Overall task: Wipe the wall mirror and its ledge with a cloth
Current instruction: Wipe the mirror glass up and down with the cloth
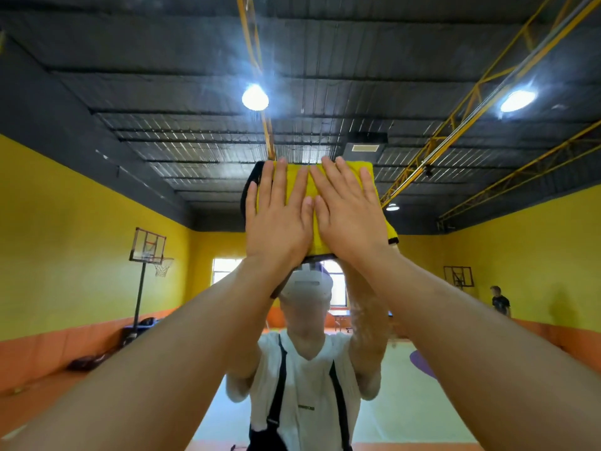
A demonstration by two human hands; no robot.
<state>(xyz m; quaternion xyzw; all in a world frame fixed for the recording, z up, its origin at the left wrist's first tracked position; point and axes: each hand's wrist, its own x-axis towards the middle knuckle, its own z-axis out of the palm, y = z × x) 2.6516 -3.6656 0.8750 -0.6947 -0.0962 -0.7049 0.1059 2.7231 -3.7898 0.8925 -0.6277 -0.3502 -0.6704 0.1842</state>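
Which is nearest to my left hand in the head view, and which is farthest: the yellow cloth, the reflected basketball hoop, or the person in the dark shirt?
1. The yellow cloth: directly under the left hand, whose straight fingers press on it.
2. The basketball hoop: reflected off to the left, slightly lower.
3. The person in the dark shirt: reflected at the far right.

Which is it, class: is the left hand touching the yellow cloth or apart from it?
Touching. The head view shows the left hand laid flat on the yellow cloth, its straight fingers spread across the fabric with no gap.
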